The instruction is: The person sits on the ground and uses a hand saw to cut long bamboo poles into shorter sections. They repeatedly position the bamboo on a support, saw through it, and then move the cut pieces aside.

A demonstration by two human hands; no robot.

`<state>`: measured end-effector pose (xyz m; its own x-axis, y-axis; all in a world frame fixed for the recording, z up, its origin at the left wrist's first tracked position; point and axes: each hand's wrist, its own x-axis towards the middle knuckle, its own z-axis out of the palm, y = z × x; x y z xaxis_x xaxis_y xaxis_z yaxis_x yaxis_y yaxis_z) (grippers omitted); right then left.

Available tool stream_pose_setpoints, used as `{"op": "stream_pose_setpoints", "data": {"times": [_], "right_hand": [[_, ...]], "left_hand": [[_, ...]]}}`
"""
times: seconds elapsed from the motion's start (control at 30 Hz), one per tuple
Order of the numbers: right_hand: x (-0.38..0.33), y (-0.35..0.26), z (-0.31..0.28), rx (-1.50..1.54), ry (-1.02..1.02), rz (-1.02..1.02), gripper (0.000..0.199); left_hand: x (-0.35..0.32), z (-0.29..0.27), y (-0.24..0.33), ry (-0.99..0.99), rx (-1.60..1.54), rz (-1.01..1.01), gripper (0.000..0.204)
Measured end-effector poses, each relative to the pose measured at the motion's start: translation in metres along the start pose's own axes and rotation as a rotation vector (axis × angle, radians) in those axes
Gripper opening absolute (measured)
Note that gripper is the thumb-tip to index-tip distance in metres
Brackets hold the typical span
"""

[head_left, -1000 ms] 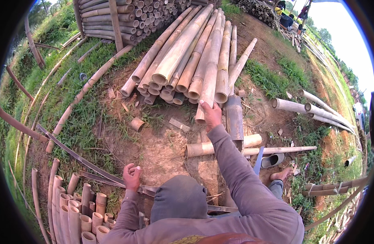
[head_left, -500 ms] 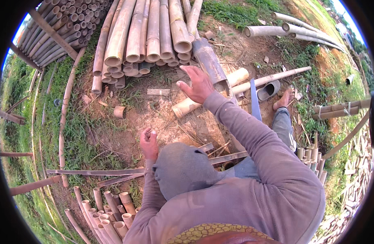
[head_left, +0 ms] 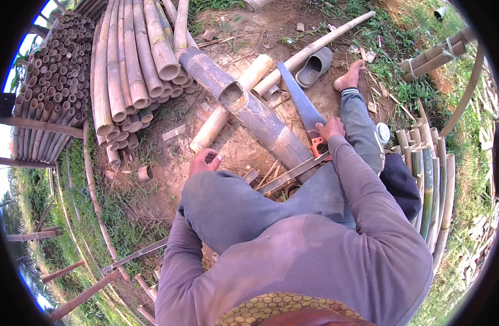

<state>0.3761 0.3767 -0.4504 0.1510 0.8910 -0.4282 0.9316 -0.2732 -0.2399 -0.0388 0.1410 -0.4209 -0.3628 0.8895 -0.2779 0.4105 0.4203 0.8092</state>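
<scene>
My right hand [head_left: 331, 129] is closed at the handle end of a handsaw [head_left: 303, 106]. Its orange and dark handle shows beside the fingers, and its toothed blade points away from me. My left hand [head_left: 204, 162] hovers by my bent left knee, loosely curled, a gap between thumb and fingers, nothing visible in it. In front lies a thick dark bamboo trunk [head_left: 260, 119] with a notch cut in its upper side. A shorter pale bamboo piece [head_left: 208, 133] crosses beneath it, its near end close to my left hand.
Long bamboo poles [head_left: 132, 70] are piled at the far left, beside a rack of stacked bamboo [head_left: 56, 65]. A thin pole [head_left: 314, 51] and a grey clog [head_left: 314, 68] lie beyond the saw. Upright cut bamboo [head_left: 426, 168] stands on the right. A flat strip [head_left: 287, 178] lies near my legs.
My right hand has come back from above the notched trunk to the saw's handle. My left hand stays near the knee. The view has turned to the right.
</scene>
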Motion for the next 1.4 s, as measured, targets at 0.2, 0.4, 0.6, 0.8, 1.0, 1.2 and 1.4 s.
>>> {"op": "stream_pose_setpoints", "data": {"times": [0.2, 0.4, 0.6, 0.8, 1.0, 1.2, 1.4], "right_hand": [[0.053, 0.014, 0.016, 0.137, -0.181, 0.031, 0.074], [0.066, 0.037, 0.034, 0.443, -0.117, 0.076, 0.042], [0.073, 0.056, 0.033, 0.565, -0.04, 0.162, 0.044], [0.06, 0.037, 0.021, 0.458, 0.107, 0.108, 0.058], [0.059, 0.031, 0.014, 0.499, 0.04, 0.091, 0.06], [0.054, 0.025, 0.011, 0.428, 0.031, 0.074, 0.063], [0.054, 0.017, 0.028, 0.52, 0.22, -0.247, 0.055]], "left_hand": [[0.108, -0.016, 0.13, -0.24, 0.659, 0.376, 0.042], [0.21, 0.091, 0.203, -0.283, 1.248, 0.388, 0.056], [0.269, 0.189, 0.194, -0.217, 1.302, 0.225, 0.082], [0.285, 0.2, 0.183, -0.054, 1.241, 0.275, 0.075], [0.281, 0.119, 0.224, -0.19, 0.727, 0.201, 0.061], [0.169, -0.018, 0.229, -0.118, 0.744, 0.276, 0.061], [0.014, -0.121, 0.128, 0.047, 0.697, 0.221, 0.056]]}}
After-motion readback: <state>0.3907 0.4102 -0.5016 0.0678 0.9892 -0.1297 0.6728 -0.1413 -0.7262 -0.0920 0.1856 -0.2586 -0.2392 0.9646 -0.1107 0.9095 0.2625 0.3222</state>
